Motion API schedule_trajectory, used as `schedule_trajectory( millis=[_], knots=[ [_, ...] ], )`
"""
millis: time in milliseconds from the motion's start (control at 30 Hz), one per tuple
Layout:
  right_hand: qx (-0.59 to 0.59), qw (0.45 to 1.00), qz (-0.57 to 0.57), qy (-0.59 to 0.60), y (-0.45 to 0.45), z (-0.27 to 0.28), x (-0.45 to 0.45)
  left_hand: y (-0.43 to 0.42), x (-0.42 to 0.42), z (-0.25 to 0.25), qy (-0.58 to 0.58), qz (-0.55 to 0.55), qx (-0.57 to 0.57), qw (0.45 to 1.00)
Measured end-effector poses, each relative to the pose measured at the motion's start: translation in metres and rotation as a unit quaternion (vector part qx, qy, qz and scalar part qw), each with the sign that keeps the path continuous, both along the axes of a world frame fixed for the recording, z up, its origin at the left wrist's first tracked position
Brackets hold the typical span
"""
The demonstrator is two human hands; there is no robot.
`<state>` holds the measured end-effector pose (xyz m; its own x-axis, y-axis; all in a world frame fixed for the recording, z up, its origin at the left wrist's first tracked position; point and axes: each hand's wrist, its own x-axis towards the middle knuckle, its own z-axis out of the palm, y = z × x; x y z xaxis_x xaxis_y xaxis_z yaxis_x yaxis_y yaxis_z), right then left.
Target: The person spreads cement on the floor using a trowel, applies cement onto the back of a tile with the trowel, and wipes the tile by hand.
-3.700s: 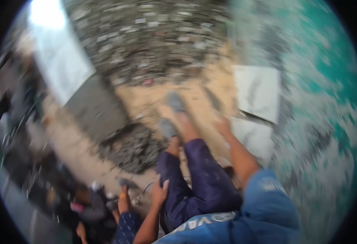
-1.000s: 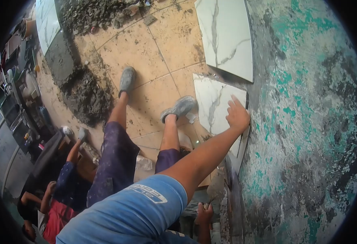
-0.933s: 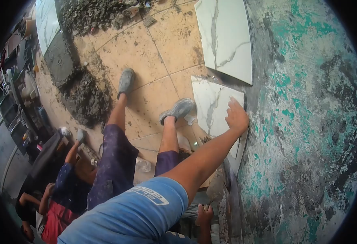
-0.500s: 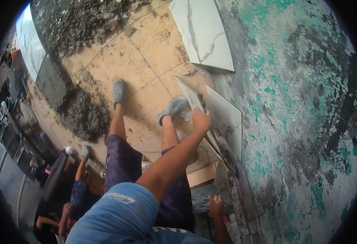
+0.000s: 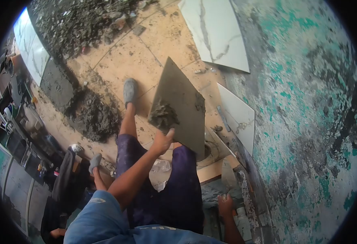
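My left hand grips the near left edge of a tile, thumb on its upper face. That grey face is turned up towards me, with a lump of wet mortar near the left edge and a smaller dab near the right edge. Lower right, my right hand is closed around the handle of a trowel, its pointed blade directed away from me. The tile hangs above the floor, in front of my knees, and hides one of my feet.
White marbled tiles lean by the patchy green-grey wall, with a smaller piece nearer. Mortar heaps and rubble cover parts of the tiled floor. Another person's leg shows at lower left, beside clutter.
My left hand has swung left, bringing the tile away from the wall and turning it from edge-on to grey face up. My right hand keeps the trowel low, the blade now showing more clearly.
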<state>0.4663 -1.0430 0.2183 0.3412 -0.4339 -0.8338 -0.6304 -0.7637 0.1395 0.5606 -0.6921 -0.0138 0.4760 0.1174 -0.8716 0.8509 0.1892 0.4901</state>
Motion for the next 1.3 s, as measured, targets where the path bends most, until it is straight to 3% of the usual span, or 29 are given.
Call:
schedule_trajectory(
  millis=[67, 133, 167, 233, 300, 400, 567, 633, 700, 867, 1033, 1167, 1300],
  knots=[
    [0.008, 0.999, 0.031, 0.007, 0.021, -0.012, 0.018, 0.039, -0.005, 0.012, 0.006, 0.118, -0.044, 0.992],
    [0.070, 0.984, 0.116, -0.118, 0.052, -0.029, 0.038, 0.080, -0.016, 0.018, -0.027, 0.126, -0.003, 0.992],
    [0.085, 0.981, 0.128, -0.118, 0.076, -0.037, 0.054, 0.104, -0.020, 0.019, -0.063, 0.124, 0.030, 0.990],
    [0.102, 0.989, -0.009, -0.108, 0.156, -0.044, 0.107, 0.151, -0.036, 0.015, -0.062, 0.100, 0.089, 0.989],
    [0.165, 0.983, -0.008, -0.079, 0.191, -0.083, 0.127, 0.195, -0.042, 0.004, -0.060, 0.026, 0.172, 0.983],
    [0.229, 0.970, -0.081, -0.012, 0.278, -0.116, 0.163, 0.258, -0.037, 0.004, -0.055, 0.077, 0.133, 0.987],
    [0.250, 0.967, 0.001, 0.044, 0.401, -0.169, 0.195, 0.359, -0.033, -0.005, -0.070, 0.135, 0.085, 0.985],
    [0.261, 0.963, 0.007, 0.069, 0.438, -0.195, 0.200, 0.395, -0.034, -0.013, 0.013, 0.116, 0.089, 0.989],
    [0.294, 0.950, 0.015, 0.108, 0.468, -0.222, 0.203, 0.422, -0.035, -0.018, -0.040, 0.134, 0.053, 0.989],
    [0.279, 0.948, 0.047, 0.147, 0.544, -0.266, 0.216, 0.448, -0.068, -0.086, -0.003, 0.159, 0.033, 0.987],
    [0.308, 0.921, 0.089, 0.222, 0.590, -0.301, 0.224, 0.467, -0.057, -0.076, -0.026, 0.182, 0.029, 0.982],
    [0.322, 0.912, 0.077, 0.241, 0.613, -0.321, 0.218, 0.469, -0.037, -0.082, -0.056, 0.307, 0.025, 0.950],
    [0.305, 0.913, 0.066, 0.264, 0.640, -0.330, 0.228, 0.481, -0.025, -0.083, -0.036, 0.270, 0.111, 0.956]
  ],
)
